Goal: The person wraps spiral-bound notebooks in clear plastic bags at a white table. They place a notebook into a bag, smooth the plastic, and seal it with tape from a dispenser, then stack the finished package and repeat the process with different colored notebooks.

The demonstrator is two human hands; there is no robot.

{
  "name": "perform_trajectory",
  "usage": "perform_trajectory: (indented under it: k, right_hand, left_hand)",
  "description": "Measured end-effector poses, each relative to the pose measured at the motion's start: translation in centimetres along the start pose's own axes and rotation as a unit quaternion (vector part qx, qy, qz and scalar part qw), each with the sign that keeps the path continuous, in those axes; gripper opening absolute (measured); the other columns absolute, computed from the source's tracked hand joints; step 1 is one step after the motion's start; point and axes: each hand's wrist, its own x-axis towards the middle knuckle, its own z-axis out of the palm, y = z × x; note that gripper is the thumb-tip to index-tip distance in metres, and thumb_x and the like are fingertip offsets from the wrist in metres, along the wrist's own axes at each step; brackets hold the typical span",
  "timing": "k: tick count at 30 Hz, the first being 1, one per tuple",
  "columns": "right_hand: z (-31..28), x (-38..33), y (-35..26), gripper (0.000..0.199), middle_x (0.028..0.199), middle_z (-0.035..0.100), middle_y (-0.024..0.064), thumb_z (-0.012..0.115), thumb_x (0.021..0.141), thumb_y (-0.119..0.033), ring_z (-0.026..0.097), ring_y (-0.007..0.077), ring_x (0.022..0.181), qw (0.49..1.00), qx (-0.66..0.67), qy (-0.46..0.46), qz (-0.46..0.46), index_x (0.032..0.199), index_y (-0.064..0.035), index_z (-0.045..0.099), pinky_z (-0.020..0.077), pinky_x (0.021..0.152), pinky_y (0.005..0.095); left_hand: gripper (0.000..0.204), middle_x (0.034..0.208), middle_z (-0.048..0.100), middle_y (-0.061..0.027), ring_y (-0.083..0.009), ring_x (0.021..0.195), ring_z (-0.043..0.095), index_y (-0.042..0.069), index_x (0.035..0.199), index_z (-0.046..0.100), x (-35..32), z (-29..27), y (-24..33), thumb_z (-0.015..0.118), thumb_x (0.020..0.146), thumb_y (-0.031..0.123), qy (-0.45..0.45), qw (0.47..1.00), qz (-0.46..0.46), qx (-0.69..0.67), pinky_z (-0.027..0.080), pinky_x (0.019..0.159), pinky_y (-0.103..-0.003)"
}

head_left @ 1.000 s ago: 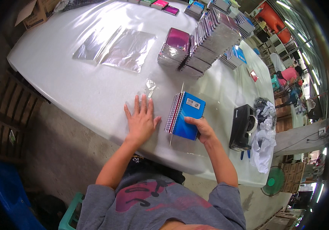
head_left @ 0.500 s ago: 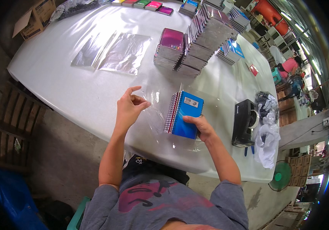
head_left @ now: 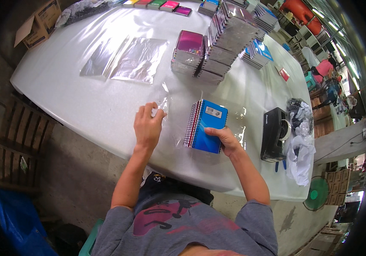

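Note:
A small stack of blue spiral notebooks (head_left: 210, 119) lies on a clear plastic sheet (head_left: 238, 121), coils facing left. My right hand (head_left: 226, 141) grips the stack's lower right side, thumb across the top cover and fingers beneath, out of sight. To the left of the stack, my left hand (head_left: 148, 126) is closed with its fingers curled on the sheet's crumpled left part, which glints beside the fingertips.
Flat clear plastic sheets (head_left: 138, 59) lie farther back on the white table (head_left: 80, 104). Tall stacks of spiral notebooks (head_left: 230, 38) stand beyond my hands. At right are a black tape dispenser (head_left: 272, 134) and crumpled plastic (head_left: 300, 149). A cardboard box (head_left: 40, 25) sits far left.
My left hand has turned over and its raised fingers have curled closed on the plastic, drawing its crumpled edge up. The right hand still holds the notebooks in nearly the same spot.

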Motion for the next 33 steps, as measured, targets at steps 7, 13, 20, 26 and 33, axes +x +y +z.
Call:
perform_trajectory:
  k: [7, 13, 20, 26, 33]
  right_hand:
    - [-0.1, 0.0, 0.1, 0.072, 0.114, 0.060, 0.0096, 0.083, 0.066, -0.027, 0.059, 0.0219, 0.103, 1.000, 0.015, -0.006, -0.004, 0.124, -0.0028, 0.049, 0.0492, 0.090, 0.0366]
    - [-0.1, 0.2, 0.4, 0.070, 0.113, 0.060, 0.0094, 0.082, 0.067, -0.025, 0.059, 0.0215, 0.102, 0.999, 0.030, -0.011, -0.016, 0.125, -0.0032, 0.049, 0.0494, 0.090, 0.0368]
    - [0.0, 0.0, 0.3, 0.070, 0.113, 0.060, 0.0106, 0.083, 0.066, -0.026, 0.059, 0.0220, 0.102, 1.000, 0.022, 0.006, -0.014, 0.124, -0.0026, 0.050, 0.0484, 0.090, 0.0366]
    - [0.0, 0.1, 0.5, 0.071, 0.115, 0.059, 0.0105, 0.082, 0.067, -0.026, 0.058, 0.0220, 0.104, 1.000, 0.010, 0.000, -0.020, 0.126, -0.0032, 0.048, 0.0476, 0.092, 0.0375]
    - [0.1, -0.1, 0.2, 0.070, 0.115, 0.059, 0.0107, 0.083, 0.067, -0.026, 0.058, 0.0225, 0.103, 1.000, 0.018, -0.005, -0.012, 0.124, -0.0032, 0.050, 0.0480, 0.091, 0.0371]
  left_hand:
    - [0.017, 0.076, 0.065, -0.0070, -0.0231, 0.059, 0.061, 0.008, 0.089, 0.062, 0.9, -0.5, -0.4, 0.072, 0.078, 0.016, -0.182, 0.965, -0.148, -0.119, 0.049, 0.056, -0.033]
    - [0.044, 0.074, 0.068, -0.0144, -0.0207, 0.064, 0.067, 0.003, 0.112, 0.053, 0.6, -0.6, -1.8, 0.075, 0.078, 0.020, -0.167, 0.887, -0.278, -0.329, 0.051, 0.058, -0.030]
    - [0.056, 0.075, 0.068, -0.0157, -0.0197, 0.068, 0.067, 0.001, 0.129, 0.040, 0.0, 0.8, -2.7, 0.068, 0.082, 0.011, -0.256, 0.888, -0.282, -0.259, 0.051, 0.058, -0.031]
    - [0.056, 0.062, 0.059, -0.0110, -0.0260, 0.063, 0.060, -0.002, 0.136, 0.038, -1.4, 1.6, -0.7, 0.058, 0.088, 0.017, -0.159, 0.976, -0.148, -0.012, 0.045, 0.061, -0.037]
    - [0.021, 0.078, 0.066, -0.0123, -0.0259, 0.083, 0.060, 0.006, 0.106, 0.058, -0.7, 0.5, -0.3, 0.060, 0.087, 0.016, -0.215, 0.960, -0.182, -0.003, 0.045, 0.075, -0.037]
